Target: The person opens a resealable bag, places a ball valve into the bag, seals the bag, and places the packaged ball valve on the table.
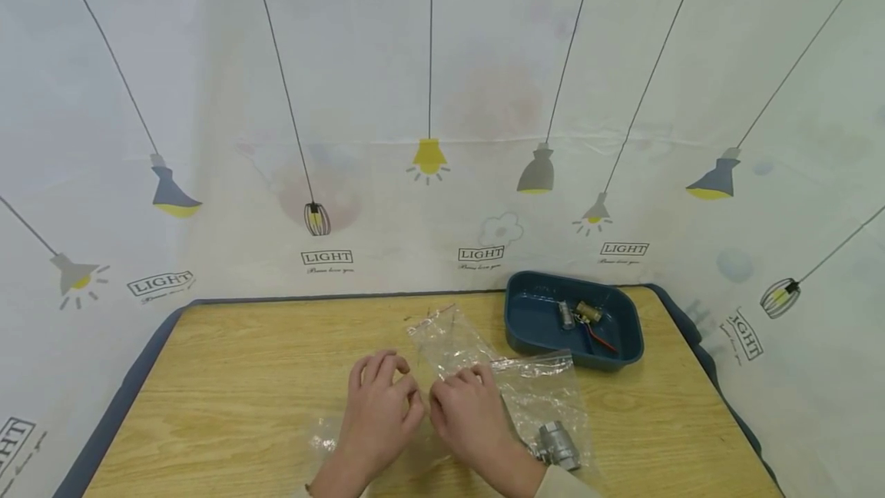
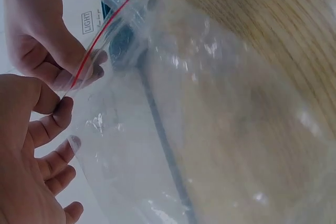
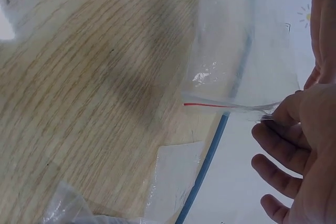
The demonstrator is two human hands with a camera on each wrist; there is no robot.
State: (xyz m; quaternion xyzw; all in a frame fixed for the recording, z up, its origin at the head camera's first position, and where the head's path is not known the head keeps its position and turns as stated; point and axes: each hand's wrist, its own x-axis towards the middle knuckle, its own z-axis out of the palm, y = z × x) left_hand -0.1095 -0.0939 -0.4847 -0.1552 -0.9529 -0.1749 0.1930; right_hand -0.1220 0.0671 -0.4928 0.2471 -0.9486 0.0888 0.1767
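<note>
A clear zip bag with a red strip along its mouth [image 2: 210, 108] hangs between both hands; in the right wrist view the same zip bag [image 3: 220, 77] looks flat, with nothing visible inside. My left hand [image 1: 379, 410] pinches one part of its top edge between thumb and index finger, the other fingers loosely bent. Close beside it, my right hand [image 1: 477, 415] pinches the mouth near the red strip. In the head view the held bag is barely visible under the hands. Right of the right hand, a grey metal valve [image 1: 558, 444] lies in or on another clear zip bag [image 1: 542, 386].
A dark blue tray [image 1: 513, 333] stands at the back right of the wooden table [image 1: 242, 383]. Inside are a silver fitting [image 1: 567, 316] and a brass valve [image 1: 589, 312] with a red lever [image 1: 603, 340]. Another clear bag [image 1: 449, 336] lies left of the tray.
</note>
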